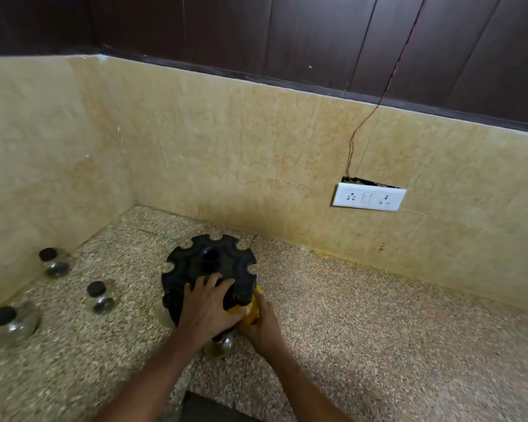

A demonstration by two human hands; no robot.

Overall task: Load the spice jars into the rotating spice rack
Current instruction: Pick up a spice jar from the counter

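The black rotating spice rack (209,260) stands on the speckled counter, its notched top facing up. My left hand (206,309) rests flat on the rack's near top with fingers spread. My right hand (261,325) grips a jar with yellow contents (253,306) at the rack's near-right slot. Another clear jar (219,345) hangs in the rack just below my hands, and a black-capped one (171,300) sits at the rack's left side. Three clear jars with black lids stand loose on the counter to the left: far (54,263), middle (101,296), near (11,324).
The counter (363,330) meets beige tiled walls behind and on the left, forming a corner. A white socket plate (368,197) with a thin wire sits on the back wall at right. The counter's front edge runs near the bottom of the view.
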